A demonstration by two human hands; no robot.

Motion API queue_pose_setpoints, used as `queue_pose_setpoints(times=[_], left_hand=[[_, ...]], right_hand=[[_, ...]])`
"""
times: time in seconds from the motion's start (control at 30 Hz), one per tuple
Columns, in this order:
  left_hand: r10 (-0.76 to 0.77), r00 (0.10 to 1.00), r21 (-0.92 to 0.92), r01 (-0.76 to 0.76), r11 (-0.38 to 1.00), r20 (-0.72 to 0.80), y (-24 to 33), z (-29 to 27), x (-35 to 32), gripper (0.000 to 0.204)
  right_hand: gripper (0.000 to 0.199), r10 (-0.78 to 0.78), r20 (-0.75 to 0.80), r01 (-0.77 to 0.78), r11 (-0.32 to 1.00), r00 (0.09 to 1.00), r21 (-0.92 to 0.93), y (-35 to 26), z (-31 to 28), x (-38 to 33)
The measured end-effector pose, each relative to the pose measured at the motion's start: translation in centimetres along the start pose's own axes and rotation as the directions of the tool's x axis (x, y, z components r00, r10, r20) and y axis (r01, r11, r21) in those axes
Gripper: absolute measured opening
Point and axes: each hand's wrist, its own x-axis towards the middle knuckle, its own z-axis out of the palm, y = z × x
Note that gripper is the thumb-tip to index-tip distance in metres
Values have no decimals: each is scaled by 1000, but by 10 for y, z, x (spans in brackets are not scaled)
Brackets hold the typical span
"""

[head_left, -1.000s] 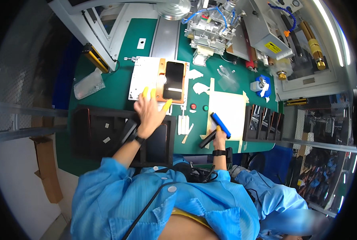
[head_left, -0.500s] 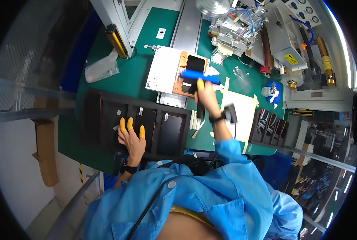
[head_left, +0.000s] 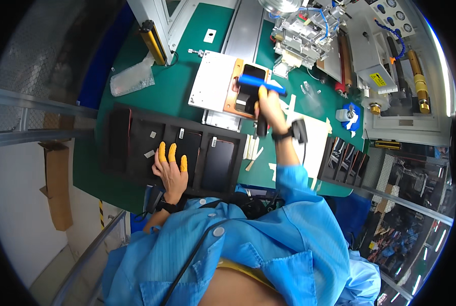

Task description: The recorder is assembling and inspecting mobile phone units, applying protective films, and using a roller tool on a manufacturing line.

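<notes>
My right hand (head_left: 272,108) is closed round the black handle of a roller with a blue barrel (head_left: 258,83). That barrel lies across a dark phone-shaped panel (head_left: 256,72), seated in an orange frame (head_left: 231,94) on a white plate (head_left: 211,81). Whether the barrel presses on the panel, I cannot tell. My left hand (head_left: 173,176), with yellow finger cots on several fingers, rests palm down on a black compartment tray (head_left: 136,173), its fingers spread and holding nothing. Beside it in the tray lie a dark labelled panel (head_left: 189,143) and another dark panel (head_left: 218,163).
A clear plastic bag (head_left: 132,80) lies at the far left. Beyond the plate stands a metal mechanism (head_left: 302,43) with blue tubing. To the right are a pale sheet (head_left: 314,140), a smaller black tray (head_left: 331,168) with glossy panels, and a small white bottle (head_left: 346,115).
The roller in my right hand has moved toward the far end of the panel. My left hand stays on the tray. The whole view has shifted slightly.
</notes>
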Motion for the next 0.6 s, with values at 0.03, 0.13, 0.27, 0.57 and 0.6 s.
queue_pose_setpoints(times=[0.03,0.13,0.27,0.57,0.6], left_hand=[[-3,1000,22,3,1000,-6,-2,2,-1,42],[1,1000,52,0,999,-29,-3,1,-1,42],[12,1000,60,-11,998,-27,-4,1,-2,42],[14,999,79,-12,997,-33,5,4,5,39],[7,1000,71,-5,997,-29,2,3,3,39]], right_hand=[[33,-55,-23,54,998,998,-43,11,6,-34],[26,106,28,-104,991,994,-79,37,0,-102],[18,248,-201,-219,963,948,156,77,-46,-102],[31,356,-449,-407,913,819,-19,184,-90,-48],[31,301,-481,-365,930,823,-42,173,-99,-45]])
